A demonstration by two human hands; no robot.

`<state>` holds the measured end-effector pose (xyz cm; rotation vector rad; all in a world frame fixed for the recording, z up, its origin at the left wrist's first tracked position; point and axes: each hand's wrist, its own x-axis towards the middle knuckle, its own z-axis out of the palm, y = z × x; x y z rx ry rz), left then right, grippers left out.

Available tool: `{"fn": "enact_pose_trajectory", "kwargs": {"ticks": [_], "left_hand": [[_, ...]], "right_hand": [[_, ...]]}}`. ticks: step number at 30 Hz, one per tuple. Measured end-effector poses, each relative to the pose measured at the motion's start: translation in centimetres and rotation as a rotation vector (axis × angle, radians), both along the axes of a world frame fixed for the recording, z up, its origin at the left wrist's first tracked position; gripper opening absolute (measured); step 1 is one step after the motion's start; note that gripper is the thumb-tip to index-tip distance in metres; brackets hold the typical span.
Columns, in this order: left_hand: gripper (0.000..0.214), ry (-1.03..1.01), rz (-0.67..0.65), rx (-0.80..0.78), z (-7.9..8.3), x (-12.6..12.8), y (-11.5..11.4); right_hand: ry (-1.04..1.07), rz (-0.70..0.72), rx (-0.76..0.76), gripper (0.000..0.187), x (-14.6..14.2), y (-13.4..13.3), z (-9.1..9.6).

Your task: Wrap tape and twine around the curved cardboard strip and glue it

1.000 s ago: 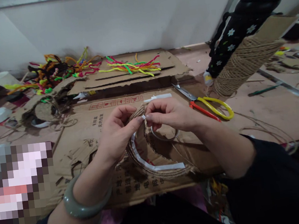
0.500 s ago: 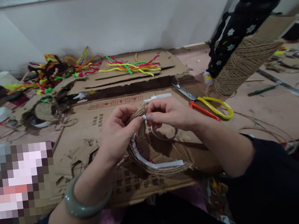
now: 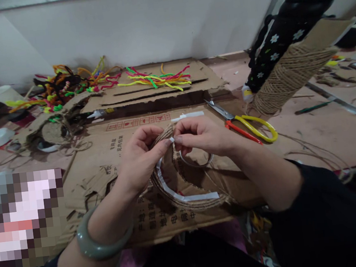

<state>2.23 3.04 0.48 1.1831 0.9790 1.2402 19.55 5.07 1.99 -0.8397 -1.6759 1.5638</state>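
Observation:
A curved piece wrapped in rows of jute twine lies over the cardboard in front of me. White tape strip runs along its inner edge. My left hand is closed on the upper end of this piece, thumb on top. Against that thumb, my right hand pinches a small white bit of tape with thumb and forefinger. A thin pale ring, seemingly a tape roll, sits below my right fingers, partly hidden by them.
Scissors with red and yellow handles lie right of my hands. A twine cone leans beside a black flowered object. Bright fuzzy strands rest on cardboard behind. Cardboard scraps lie left.
Almost nothing differs. The thumbs and fingertips shift very slightly at the tape, and the curved piece stays in place.

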Motion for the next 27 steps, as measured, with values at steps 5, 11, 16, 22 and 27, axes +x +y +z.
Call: {"fn": "enact_pose_trajectory", "kwargs": {"ticks": [5, 11, 16, 22, 27], "left_hand": [[0.026, -0.071, -0.025, -0.05, 0.2, 0.0, -0.1], [0.029, -0.145, -0.081, -0.163, 0.8, 0.2, -0.5], [0.037, -0.198, -0.12, -0.232, 1.0, 0.4, -0.6], [0.035, -0.167, -0.18, -0.23, 1.4, 0.4, -0.8], [0.026, -0.002, -0.158, -0.161, 1.6, 0.0, -0.9]], "right_hand": [[0.001, -0.02, 0.008, 0.01, 0.1, 0.0, 0.0], [0.1, -0.021, -0.026, 0.024, 0.1, 0.3, -0.4], [0.162, 0.026, -0.006, 0.027, 0.0, 0.2, -0.5], [0.211, 0.037, 0.004, 0.033, -0.1, 0.2, -0.4], [0.138, -0.04, 0.072, 0.035, 0.1, 0.2, -0.2]]}}
